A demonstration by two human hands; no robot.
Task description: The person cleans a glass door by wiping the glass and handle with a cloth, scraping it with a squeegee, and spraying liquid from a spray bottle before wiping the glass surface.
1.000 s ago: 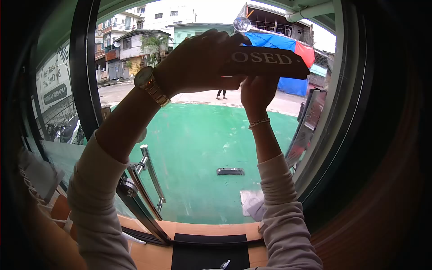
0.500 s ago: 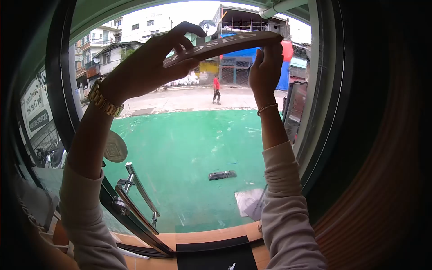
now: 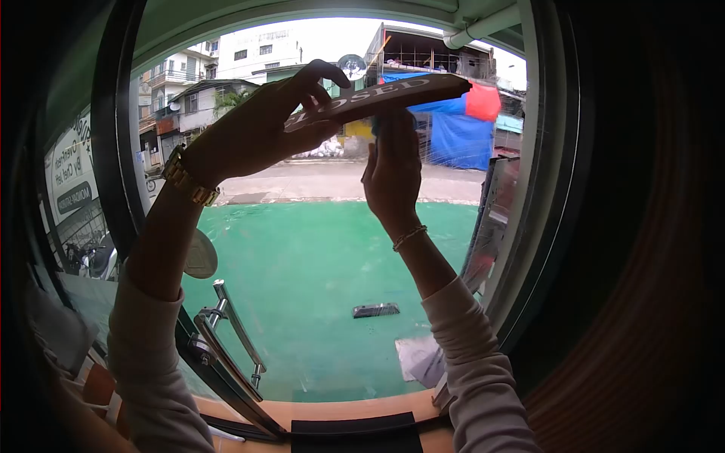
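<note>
In the head view, my left hand (image 3: 253,132) grips the left end of a dark hanging-type sign (image 3: 408,92) with pale letters reading "CLOSED", its tail end tilted up to the right. My left fingers curl over the top edge and the thumb lies below. My right hand (image 3: 394,170) is raised under the sign's middle, fingers pointing up and held together, their tips hidden behind it. A small teal patch shows beside those fingers; what it belongs to is unclear. A gold watch (image 3: 189,177) is on my left wrist and a bracelet (image 3: 409,237) on my right.
Glass with a dark frame (image 3: 128,151) stands ahead. A metal door handle (image 3: 240,332) and a round disc (image 3: 201,254) are at lower left. Beyond lie a green floor (image 3: 302,257), a dark flat object (image 3: 375,310) and a street. A black mat (image 3: 355,434) lies below.
My right hand has moved left, from the sign's right end to under its middle. The sign and my left hand sit slightly lower and further right in view. The walking person outside is no longer visible.
</note>
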